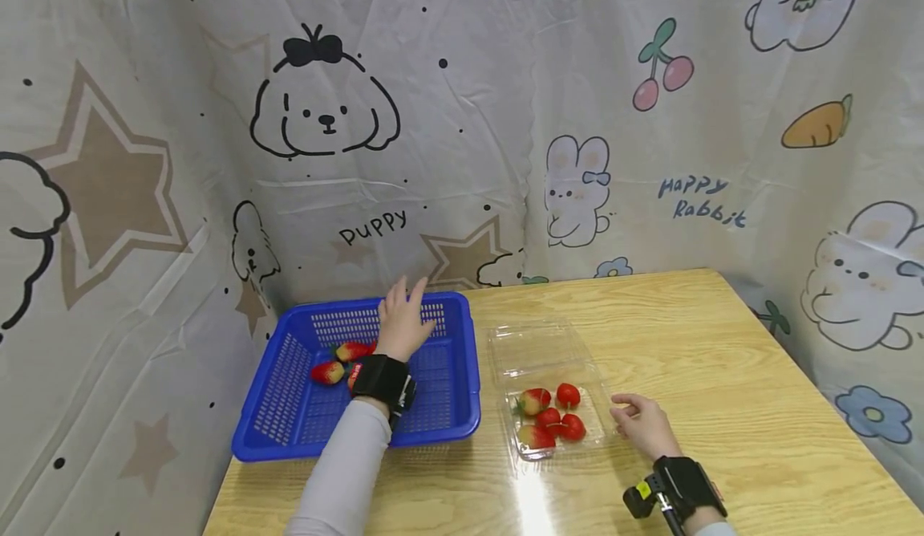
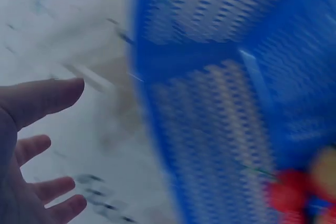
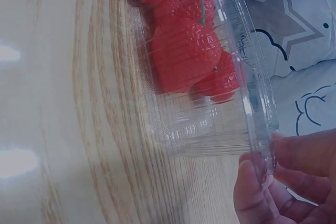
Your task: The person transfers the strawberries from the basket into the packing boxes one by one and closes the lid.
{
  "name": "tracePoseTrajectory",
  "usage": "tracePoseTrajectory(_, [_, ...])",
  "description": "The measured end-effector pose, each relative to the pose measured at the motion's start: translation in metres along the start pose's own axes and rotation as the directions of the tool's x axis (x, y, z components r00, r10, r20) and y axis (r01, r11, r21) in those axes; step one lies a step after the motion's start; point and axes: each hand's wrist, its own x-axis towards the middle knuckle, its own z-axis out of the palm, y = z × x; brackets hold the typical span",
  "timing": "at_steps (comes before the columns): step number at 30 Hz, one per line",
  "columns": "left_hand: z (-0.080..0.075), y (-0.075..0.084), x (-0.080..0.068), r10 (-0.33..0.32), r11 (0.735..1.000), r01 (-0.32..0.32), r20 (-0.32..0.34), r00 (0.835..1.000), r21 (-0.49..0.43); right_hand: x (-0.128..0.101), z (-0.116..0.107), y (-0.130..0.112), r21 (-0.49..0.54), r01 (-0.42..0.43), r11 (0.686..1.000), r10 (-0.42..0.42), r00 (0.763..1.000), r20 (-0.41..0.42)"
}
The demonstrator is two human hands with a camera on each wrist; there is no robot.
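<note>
My left hand, fingers spread, hovers over the far side of a blue plastic basket. Nothing is in its grasp; the left wrist view shows the thumb apart from the other fingers, beside the basket's rim. Red-and-yellow strawberries lie in the basket, partly hidden by the left wrist. To the right, a clear plastic clamshell box stands with its lid folded back. Several red and yellowish strawberries are inside. My right hand pinches the box's right rim between thumb and fingers.
Both things stand on a light wooden table, the basket at its left edge. A printed cloth curtain hangs behind and at both sides. Each wrist wears a black camera strap.
</note>
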Motion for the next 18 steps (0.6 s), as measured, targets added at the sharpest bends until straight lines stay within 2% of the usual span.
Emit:
tracePoseTrajectory(2, [0.006,-0.020,0.000,-0.083,0.997,0.083,0.039,0.996,0.004,0.000,0.000,0.000,0.003,-0.006,1.000,0.006,1.000,0.000])
tracePoseTrajectory(4, [0.011,-0.036,-0.001,-0.169,0.986,0.169,0.099,0.981,0.009,0.000,0.000,-0.001,0.003,-0.006,1.000,0.006,1.000,0.001])
tracePoseTrajectory(6, [0.016,-0.049,-0.002,-0.247,0.969,0.245,0.168,0.954,0.029,0.000,-0.001,-0.001,0.002,-0.005,1.000,0.005,1.000,0.002])
tracePoseTrajectory(9, [0.023,-0.064,-0.003,-0.318,0.947,0.319,0.254,0.913,0.039,0.000,-0.001,-0.001,-0.001,-0.003,1.000,0.003,1.000,0.004])
tracePoseTrajectory(12, [0.032,-0.078,-0.003,-0.326,0.944,0.324,0.304,0.895,0.056,0.000,-0.002,-0.002,0.000,-0.008,1.000,0.008,1.000,0.006])
tracePoseTrajectory(16, [0.043,-0.092,-0.002,-0.313,0.949,0.308,0.333,0.889,0.070,0.001,-0.002,-0.002,0.000,-0.014,1.000,0.014,1.000,0.006])
tracePoseTrajectory(18, [0.047,-0.096,-0.003,-0.312,0.950,0.303,0.322,0.894,0.079,0.001,-0.002,-0.001,-0.002,-0.019,1.000,0.019,1.000,0.006])
